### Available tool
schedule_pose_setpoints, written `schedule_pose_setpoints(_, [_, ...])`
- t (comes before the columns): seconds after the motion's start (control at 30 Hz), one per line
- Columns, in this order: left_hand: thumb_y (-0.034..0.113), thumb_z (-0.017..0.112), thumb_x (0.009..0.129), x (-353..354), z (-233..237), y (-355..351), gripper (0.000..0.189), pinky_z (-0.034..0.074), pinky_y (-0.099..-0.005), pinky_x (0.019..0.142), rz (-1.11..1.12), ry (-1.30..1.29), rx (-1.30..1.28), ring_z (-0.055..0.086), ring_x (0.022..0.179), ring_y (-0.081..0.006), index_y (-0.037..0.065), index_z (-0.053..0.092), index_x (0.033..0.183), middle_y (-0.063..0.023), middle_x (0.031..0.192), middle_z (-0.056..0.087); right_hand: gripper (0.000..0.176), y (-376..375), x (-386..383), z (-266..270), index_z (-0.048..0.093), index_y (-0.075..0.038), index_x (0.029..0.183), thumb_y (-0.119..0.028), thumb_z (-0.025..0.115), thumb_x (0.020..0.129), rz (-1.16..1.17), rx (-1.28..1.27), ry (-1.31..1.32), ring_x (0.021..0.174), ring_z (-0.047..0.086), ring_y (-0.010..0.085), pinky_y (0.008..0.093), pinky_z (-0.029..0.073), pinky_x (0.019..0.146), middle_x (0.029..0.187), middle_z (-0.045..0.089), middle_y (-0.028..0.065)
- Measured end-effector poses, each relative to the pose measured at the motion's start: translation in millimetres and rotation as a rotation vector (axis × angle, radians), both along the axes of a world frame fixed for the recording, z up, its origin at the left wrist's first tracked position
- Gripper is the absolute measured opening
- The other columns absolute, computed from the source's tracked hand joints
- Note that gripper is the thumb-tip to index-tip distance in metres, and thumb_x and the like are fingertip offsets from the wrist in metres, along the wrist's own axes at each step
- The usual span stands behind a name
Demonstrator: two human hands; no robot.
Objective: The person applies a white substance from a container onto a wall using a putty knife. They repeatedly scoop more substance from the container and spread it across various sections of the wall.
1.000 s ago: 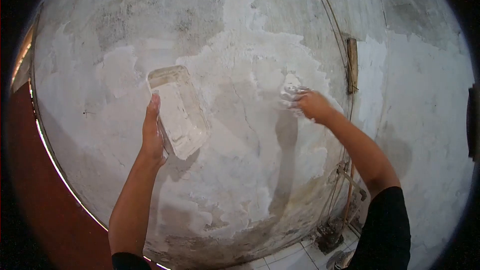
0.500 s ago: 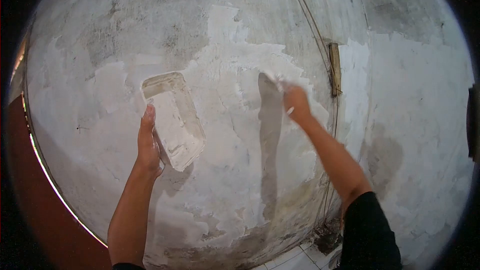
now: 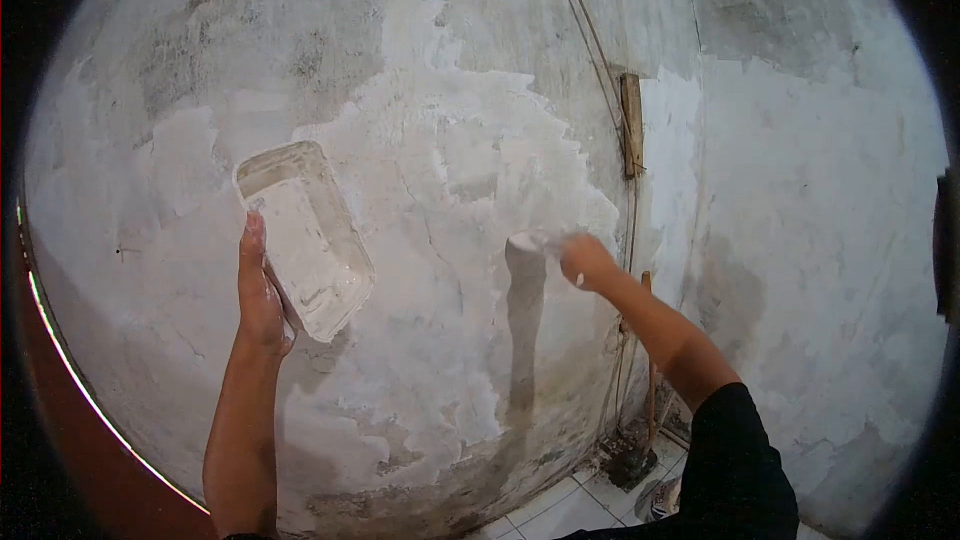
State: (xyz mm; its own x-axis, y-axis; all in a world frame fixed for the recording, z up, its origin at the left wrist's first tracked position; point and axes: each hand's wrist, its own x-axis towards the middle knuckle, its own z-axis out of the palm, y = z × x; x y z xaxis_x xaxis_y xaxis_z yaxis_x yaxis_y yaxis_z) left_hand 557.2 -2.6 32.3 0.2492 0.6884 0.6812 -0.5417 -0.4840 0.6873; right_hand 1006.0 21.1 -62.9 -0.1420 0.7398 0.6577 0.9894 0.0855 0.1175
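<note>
My left hand grips a white rectangular tray smeared with white plaster, held up close to the wall. My right hand is closed around a plaster-coated scraper, its blade pressed flat on the wall at mid height. A wet grey stripe runs down the wall below the blade. The wall is patchy, with fresh white plaster over old grey cement.
A wall corner runs down right of my right hand, with thin cables and a small wooden block fixed there. A pipe stands in the corner. White floor tiles show at the bottom. A red-brown surface is at the left.
My right hand has dragged the scraper down the wall from higher up. The view has shifted, so my left hand and the tray sit further left.
</note>
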Motion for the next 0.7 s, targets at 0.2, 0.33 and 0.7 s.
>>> schedule_pose_setpoints(0.2, [0.055, 0.037, 0.093, 3, -1, 1, 0.072, 0.047, -0.0406, 0.097, 0.052, 0.011, -0.035, 0.052, 0.119, -0.0286, 0.002, 0.029, 0.141, -0.0185, 0.133, 0.046, 0.015, 34, 16, 83, 0.060, 0.006, 0.087, -0.006, 0.056, 0.079, 0.209, 0.668, 0.183, 0.071, 0.057, 0.0428, 0.0477, 0.044, 0.063, 0.073, 0.059, 0.0218])
schedule_pose_setpoints(0.33, [0.056, 0.037, 0.093, 3, -4, 1, 0.072, 0.047, -0.0410, 0.096, 0.031, 0.046, -0.081, 0.053, 0.118, -0.0286, 0.001, 0.030, 0.140, -0.0185, 0.131, 0.047, 0.018, 32, -38, 122, 0.061, 0.006, 0.089, -0.009, 0.055, 0.079, 0.320, 0.642, 0.644, 0.073, 0.057, 0.0446, 0.0451, 0.046, 0.062, 0.074, 0.060, 0.0249])
schedule_pose_setpoints(0.7, [0.055, 0.041, 0.093, 30, -8, 19, 0.070, 0.049, -0.0387, 0.093, -0.049, 0.043, -0.116, 0.057, 0.111, -0.0275, 0.001, 0.035, 0.137, -0.0179, 0.126, 0.052, 0.043, 7, -31, -11, 0.062, -0.013, 0.119, -0.002, 0.055, 0.077, 0.289, 0.246, -0.126, 0.109, 0.058, 0.0321, 0.0410, 0.046, 0.094, 0.113, 0.064, 0.0127])
